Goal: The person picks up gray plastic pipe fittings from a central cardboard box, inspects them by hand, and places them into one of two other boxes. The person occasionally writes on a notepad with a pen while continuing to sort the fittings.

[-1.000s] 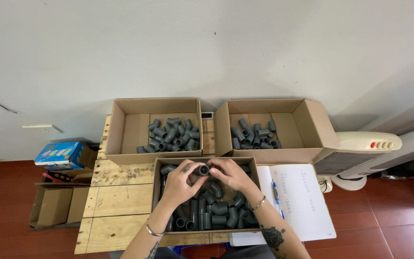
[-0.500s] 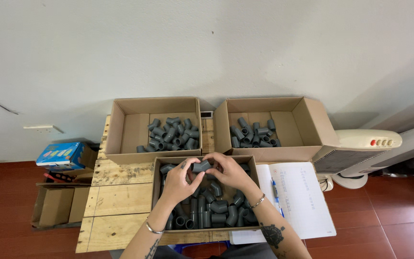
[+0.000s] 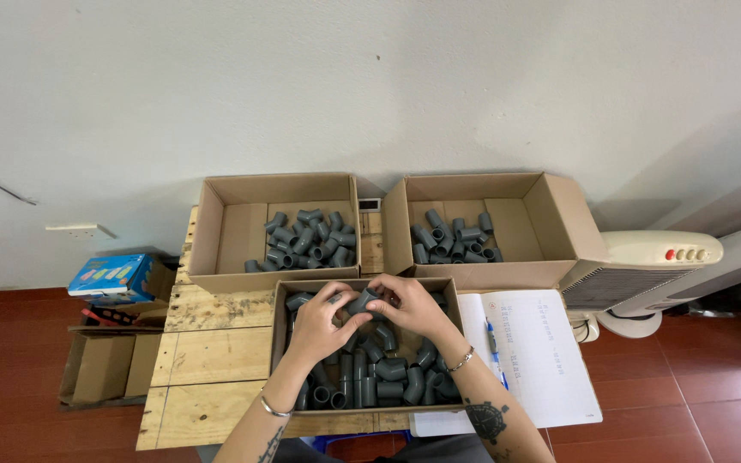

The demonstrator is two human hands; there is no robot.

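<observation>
both hands closed on one grey pipe fitting (image 3: 362,301), left hand (image 3: 317,326) and right hand (image 3: 412,307) pinching it together above the near carton (image 3: 280,343) at the wooden table's (image 3: 212,343) front edge.

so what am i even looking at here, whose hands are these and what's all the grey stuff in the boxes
No machine here: a camera worn on a person's head looks down at their own two bare hands. The left hand and right hand together hold one grey pipe fitting over the near cardboard box, which is full of similar fittings. It stands on a wooden pallet table. Behind it are a left box and a right box, each partly filled. An open notebook with a blue pen lies at the right.
</observation>
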